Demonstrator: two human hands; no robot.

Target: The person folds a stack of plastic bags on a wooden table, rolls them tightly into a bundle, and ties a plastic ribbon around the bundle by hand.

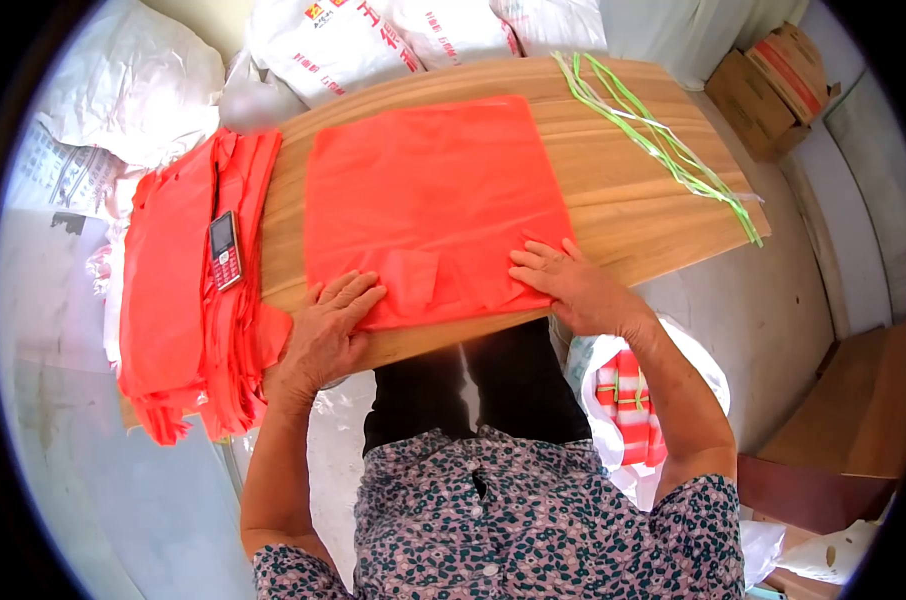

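A red cloth-like bag (435, 190) lies flat on the wooden table in front of me, its near edge folded up and a little wrinkled. On its lower left corner rests my left hand (328, 330), fingers stretched out over the material. My right hand (573, 285) presses on the lower right side, with its fingers spread on the folded edge. Neither hand visibly grasps anything. Left of my left hand is a thick pile of the same red bags (168, 290), with a mobile phone (225, 250) lying on top.
Green and white ties (663, 145) lie along the right of the wooden table (628, 215). White printed sacks (343, 45) stand behind it. A white bag (708, 365) below my right arm holds red-and-white bundles (628, 405). Cardboard boxes (758, 100) stand on the right.
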